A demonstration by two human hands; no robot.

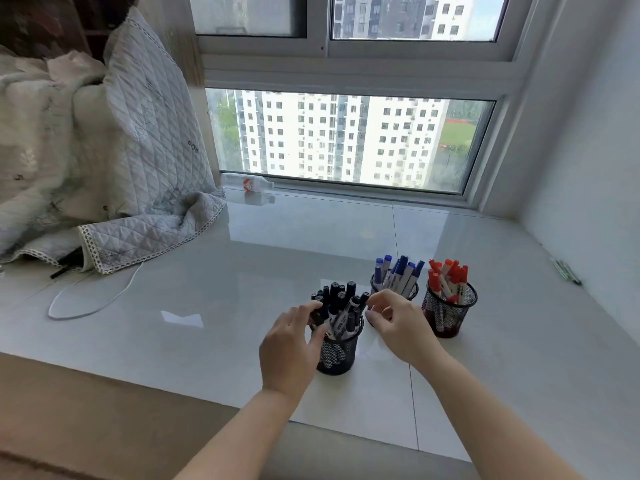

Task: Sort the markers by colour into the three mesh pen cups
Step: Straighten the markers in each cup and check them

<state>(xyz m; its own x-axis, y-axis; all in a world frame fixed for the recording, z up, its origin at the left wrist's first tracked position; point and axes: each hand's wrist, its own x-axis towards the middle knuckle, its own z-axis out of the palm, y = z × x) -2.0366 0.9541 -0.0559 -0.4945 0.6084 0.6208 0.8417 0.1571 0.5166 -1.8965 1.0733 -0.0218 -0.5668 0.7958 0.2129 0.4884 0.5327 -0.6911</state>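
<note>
From the head camera, three black mesh cups stand on a glossy white sill [214, 306] below a window [349, 140]. The nearest cup [337, 355] is packed with black markers [341, 299]. Farther and to its right, the middle cup [412, 289] holds blue markers [401, 271], and just right of that the right cup [450, 313] holds red markers [448, 277].

The left hand [291, 348] reaches over the near left rim of the nearest cup, its fingers curled onto the black markers and its thumb against the mesh wall. The right hand [398, 323] hangs just right of the same cup, fingers bent toward the marker tops; whether it pinches one cannot be told.

At the far left lie a quilted blanket [138, 150], a white cable [90, 299] and a toppled plastic bottle [247, 183]. Pens [566, 271] lie at the right edge.
</note>
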